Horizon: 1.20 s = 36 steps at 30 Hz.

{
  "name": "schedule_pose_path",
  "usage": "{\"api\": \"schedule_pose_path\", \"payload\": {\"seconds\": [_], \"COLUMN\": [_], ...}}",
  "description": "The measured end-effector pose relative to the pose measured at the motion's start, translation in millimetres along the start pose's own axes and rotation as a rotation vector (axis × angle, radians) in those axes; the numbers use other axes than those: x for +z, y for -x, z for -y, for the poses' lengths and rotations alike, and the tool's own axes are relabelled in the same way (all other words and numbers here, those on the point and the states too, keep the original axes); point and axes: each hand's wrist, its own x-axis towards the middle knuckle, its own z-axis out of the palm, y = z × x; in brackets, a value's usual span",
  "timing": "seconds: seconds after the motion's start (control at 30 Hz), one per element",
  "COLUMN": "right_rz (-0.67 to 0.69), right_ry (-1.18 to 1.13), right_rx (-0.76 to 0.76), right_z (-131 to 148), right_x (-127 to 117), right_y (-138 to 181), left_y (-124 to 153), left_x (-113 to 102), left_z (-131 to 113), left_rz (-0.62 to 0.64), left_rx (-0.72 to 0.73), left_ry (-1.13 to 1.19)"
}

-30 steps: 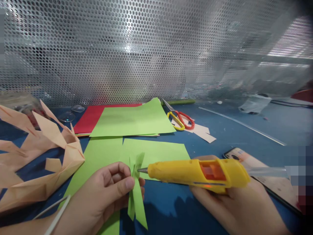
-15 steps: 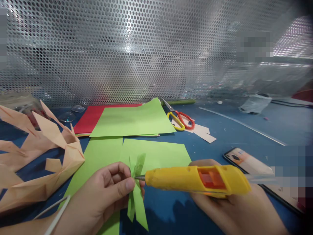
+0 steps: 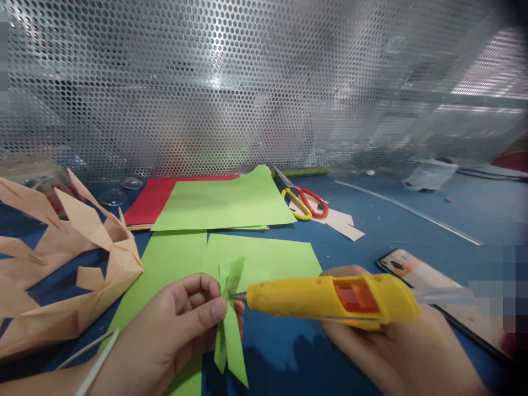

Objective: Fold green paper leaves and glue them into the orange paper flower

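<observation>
Pinched in my left hand is a bow-like piece of folded green paper strips, with ends sticking up and hanging down. My right hand is wrapped round a yellow hot glue gun, which has an orange-red window in its side. The gun's metal nozzle points left and meets the middle of the green paper piece, beside my left thumb. A clear glue stick extends from the gun's back end. Green paper sheets lie on the table beneath my hands.
On the left stands a folded peach paper construction, with glasses behind it. Red paper lies under a green sheet at the back. Scissors rest on pale paper scraps. A phone lies right, near my right hand.
The glue gun has shifted very slightly, its nozzle tip a touch higher and further right on the green paper piece. My left hand keeps its hold and place.
</observation>
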Motion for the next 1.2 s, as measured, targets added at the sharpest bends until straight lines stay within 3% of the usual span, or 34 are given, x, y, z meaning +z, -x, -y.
{"api": "schedule_pose_path", "payload": {"seconds": [0.23,0.4,0.6,0.93,1.2], "right_rz": [-0.032,0.023,-0.035,-0.065,-0.071], "right_ry": [0.120,0.038,0.146,0.094,0.115], "right_rx": [-0.042,-0.054,-0.009,-0.039,0.051], "right_z": [-4.7,-4.8,-2.0,4.5,2.9], "right_x": [-3.3,-3.4,-4.4,-4.1,-1.1], "right_y": [-0.3,3.1,0.0,-9.6,-6.0], "left_y": [-1.4,0.6,0.3,-1.8,-0.7], "left_x": [-0.4,2.4,1.8,-2.5,0.4], "left_z": [0.7,-2.4,-2.3,3.6,0.9], "left_rz": [-0.007,-0.026,0.000,-0.014,-0.013], "left_rx": [-0.001,-0.024,-0.017,-0.005,-0.008], "left_ry": [-0.001,0.002,-0.001,-0.039,-0.031]}}
